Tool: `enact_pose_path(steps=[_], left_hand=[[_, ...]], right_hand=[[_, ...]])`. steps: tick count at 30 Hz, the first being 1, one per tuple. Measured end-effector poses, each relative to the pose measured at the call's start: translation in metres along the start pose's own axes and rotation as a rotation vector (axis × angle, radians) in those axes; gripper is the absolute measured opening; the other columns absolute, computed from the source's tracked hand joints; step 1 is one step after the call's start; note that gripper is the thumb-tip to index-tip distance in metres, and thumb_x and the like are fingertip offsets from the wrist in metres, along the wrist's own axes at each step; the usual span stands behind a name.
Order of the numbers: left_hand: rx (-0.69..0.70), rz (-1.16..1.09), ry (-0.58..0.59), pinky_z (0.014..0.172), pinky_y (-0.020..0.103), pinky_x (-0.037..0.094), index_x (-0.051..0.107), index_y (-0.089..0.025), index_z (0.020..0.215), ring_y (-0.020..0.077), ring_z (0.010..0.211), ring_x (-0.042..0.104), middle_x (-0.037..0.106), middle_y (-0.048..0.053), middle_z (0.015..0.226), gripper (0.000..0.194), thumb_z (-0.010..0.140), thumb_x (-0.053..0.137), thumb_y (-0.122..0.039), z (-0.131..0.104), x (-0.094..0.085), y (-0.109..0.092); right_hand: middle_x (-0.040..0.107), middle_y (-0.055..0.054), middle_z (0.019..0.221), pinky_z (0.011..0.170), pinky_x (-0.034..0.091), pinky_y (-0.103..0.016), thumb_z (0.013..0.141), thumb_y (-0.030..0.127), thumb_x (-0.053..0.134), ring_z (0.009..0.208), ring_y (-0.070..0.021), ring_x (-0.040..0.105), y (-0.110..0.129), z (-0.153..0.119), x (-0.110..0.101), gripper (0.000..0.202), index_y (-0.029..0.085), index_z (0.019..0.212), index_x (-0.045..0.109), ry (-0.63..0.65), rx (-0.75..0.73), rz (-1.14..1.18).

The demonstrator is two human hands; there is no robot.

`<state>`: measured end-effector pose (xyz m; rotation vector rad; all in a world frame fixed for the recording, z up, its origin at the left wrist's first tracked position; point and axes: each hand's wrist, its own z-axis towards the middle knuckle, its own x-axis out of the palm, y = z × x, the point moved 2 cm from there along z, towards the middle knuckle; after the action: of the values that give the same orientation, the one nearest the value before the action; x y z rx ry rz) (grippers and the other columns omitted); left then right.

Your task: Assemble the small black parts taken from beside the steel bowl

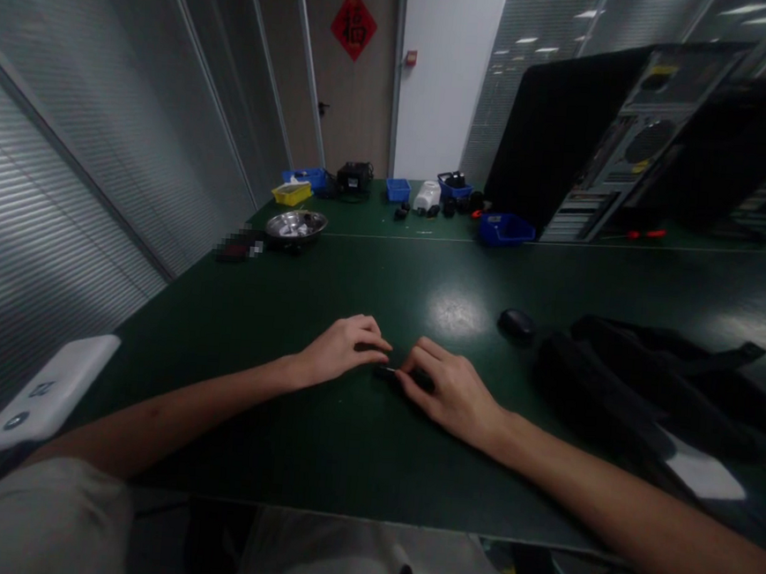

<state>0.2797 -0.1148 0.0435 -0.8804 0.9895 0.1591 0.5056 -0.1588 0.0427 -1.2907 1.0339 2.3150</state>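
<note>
My right hand (451,385) is closed in a pinch low over the green table, just right of the middle. A slim black tool (423,379) lies under its fingers, and a thin bright shaft points left from the fingertips. The fingers hide most of it, so its exact kind does not show. At the shaft's left end is a small dark piece (382,372) on the table. Close beside that piece, my left hand (344,350) is held with thumb and forefinger apart and nothing visible between them.
A black computer mouse (516,324) and a black bag (640,387) lie to the right. Farther back are a metal bowl (288,225), a yellow tray (292,193), blue bins (507,230) and a large computer tower (568,125). A white device (49,393) is at the left edge.
</note>
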Motion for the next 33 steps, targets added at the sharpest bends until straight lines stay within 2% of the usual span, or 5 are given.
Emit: enact_pose_path(steps=[7,21,25,30,33], left_hand=[[0.137,-0.036,0.061,0.095,0.037,0.048,0.070,-0.021,0.125,0.0223,0.106,0.062,0.070,0.009,0.113,0.029,0.099,0.065,-0.030,-0.014,-0.002,-0.019],[0.121,0.067,0.097,0.103,0.039,0.049,0.066,-0.021,0.128,0.0226,0.116,0.061,0.068,0.010,0.122,0.028,0.102,0.057,-0.023,-0.013,-0.005,-0.005],[-0.082,0.127,-0.040,0.101,0.040,0.050,0.063,-0.022,0.135,0.0230,0.117,0.062,0.065,0.009,0.131,0.035,0.100,0.060,-0.024,-0.011,-0.033,0.046],[-0.508,0.277,-0.370,0.091,0.034,0.051,0.066,-0.016,0.132,0.0201,0.099,0.065,0.070,0.007,0.121,0.039,0.093,0.070,-0.023,-0.031,-0.105,0.138],[-0.662,0.390,-0.491,0.093,0.032,0.048,0.069,-0.009,0.123,0.0171,0.094,0.061,0.072,0.003,0.108,0.030,0.095,0.070,-0.020,-0.057,-0.142,0.173]], right_hand=[[0.060,-0.002,0.095,0.064,0.044,-0.027,0.102,0.029,0.057,0.071,-0.0135,0.058,0.001,-0.003,-0.007,0.011,0.021,0.097,0.062,-0.027,0.022,0.066],[0.060,-0.002,0.094,0.065,0.046,-0.027,0.101,0.028,0.059,0.073,-0.0137,0.058,-0.001,-0.003,-0.008,0.011,0.021,0.094,0.062,-0.024,0.043,0.114],[0.060,-0.003,0.094,0.065,0.047,-0.028,0.102,0.030,0.058,0.073,-0.0141,0.059,-0.001,-0.003,-0.009,0.013,0.020,0.094,0.063,-0.019,0.040,0.109],[0.061,-0.004,0.095,0.064,0.047,-0.028,0.102,0.031,0.059,0.073,-0.0142,0.059,-0.002,-0.003,-0.010,0.014,0.020,0.095,0.064,-0.019,0.040,0.116],[0.060,-0.003,0.095,0.064,0.047,-0.028,0.102,0.030,0.059,0.072,-0.0138,0.058,-0.002,-0.003,-0.010,0.013,0.020,0.095,0.064,-0.021,0.045,0.118]])
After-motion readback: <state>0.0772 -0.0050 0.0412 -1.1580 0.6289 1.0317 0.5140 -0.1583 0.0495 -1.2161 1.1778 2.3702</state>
